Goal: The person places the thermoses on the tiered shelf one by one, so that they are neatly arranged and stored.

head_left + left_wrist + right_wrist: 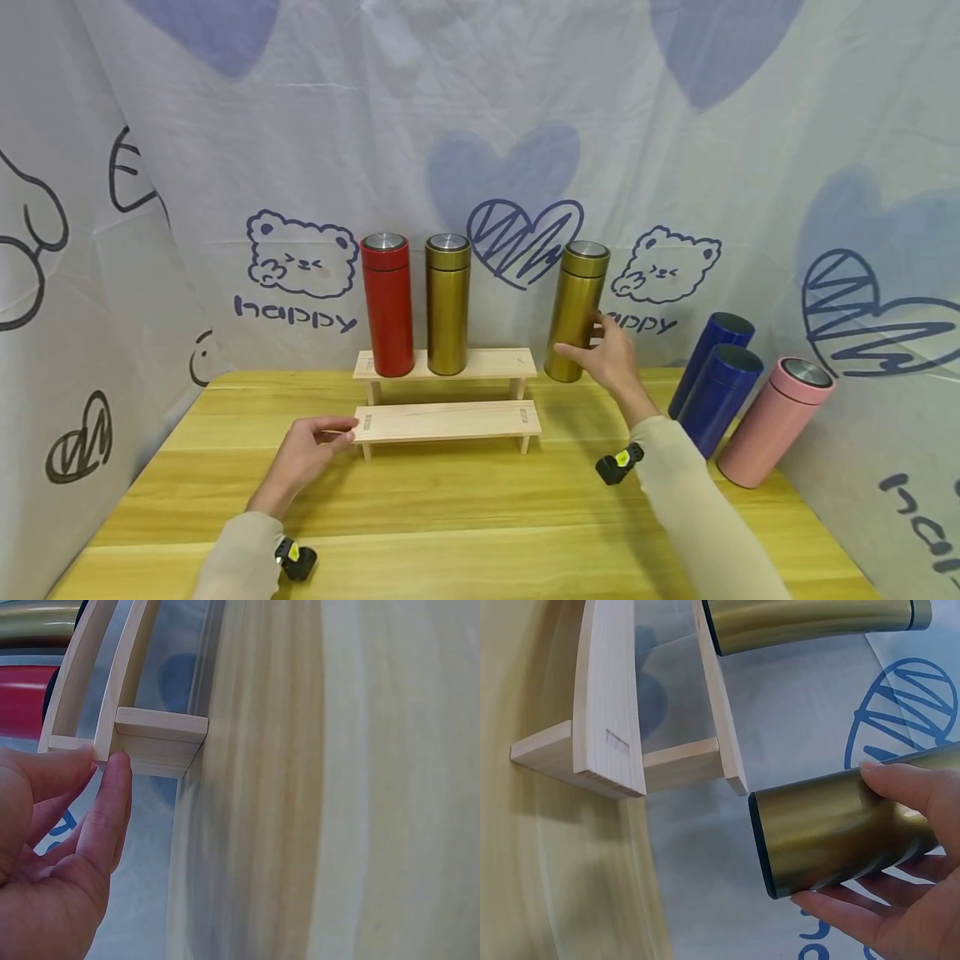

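My right hand [606, 358] grips a gold thermos bottle [576, 312] round its lower half, thumb on one side and fingers on the other. The bottle is slightly tilted and sits just right of a two-tier wooden stand [450, 421]. In the right wrist view its dark base [763, 847] points toward the stand's upper shelf. With thumb and fingers, my left hand [311, 454] pinches the left end of the lower shelf [105, 742]. On the upper shelf stand a red thermos bottle [387, 308] and a second gold thermos bottle [447, 308], both upright.
Two blue thermos bottles [723, 392] and a pink thermos bottle [776, 425] stand at the table's right side. A white curtain [330, 167] with hearts and bears hangs behind the wooden table [465, 533] and along both sides.
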### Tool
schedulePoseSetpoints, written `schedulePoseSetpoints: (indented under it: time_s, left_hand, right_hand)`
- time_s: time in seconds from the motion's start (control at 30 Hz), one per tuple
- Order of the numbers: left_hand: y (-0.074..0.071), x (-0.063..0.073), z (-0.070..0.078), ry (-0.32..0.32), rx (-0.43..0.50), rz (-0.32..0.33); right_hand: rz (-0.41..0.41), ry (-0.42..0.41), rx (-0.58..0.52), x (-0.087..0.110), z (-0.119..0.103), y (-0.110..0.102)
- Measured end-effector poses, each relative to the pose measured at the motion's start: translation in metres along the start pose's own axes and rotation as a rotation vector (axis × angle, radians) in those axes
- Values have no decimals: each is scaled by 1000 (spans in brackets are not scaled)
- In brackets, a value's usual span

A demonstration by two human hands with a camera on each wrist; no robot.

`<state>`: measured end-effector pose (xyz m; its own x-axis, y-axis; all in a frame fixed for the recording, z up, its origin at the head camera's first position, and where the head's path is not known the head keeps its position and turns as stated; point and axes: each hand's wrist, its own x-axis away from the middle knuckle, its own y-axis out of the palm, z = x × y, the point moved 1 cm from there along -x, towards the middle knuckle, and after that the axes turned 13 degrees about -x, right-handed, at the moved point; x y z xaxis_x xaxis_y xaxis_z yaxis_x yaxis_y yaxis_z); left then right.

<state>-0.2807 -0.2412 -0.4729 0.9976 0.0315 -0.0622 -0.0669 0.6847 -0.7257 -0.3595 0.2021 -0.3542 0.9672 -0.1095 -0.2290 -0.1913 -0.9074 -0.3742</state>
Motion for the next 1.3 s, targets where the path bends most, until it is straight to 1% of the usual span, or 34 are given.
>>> schedulePoseSetpoints:
  time_s: [0.6,1.1,1.3]
  left_hand:
    - [1,-1,0,1,-2,3]
    - [0,1,1,-14,7,-7]
    - [0,0,1,-2,4,-3]
  right_hand:
    - [-14,-28,18,-4,-13,15]
    - [-45,-14,-36,-6,-21,26]
    - [-47,-23,-49,-6,-23,32]
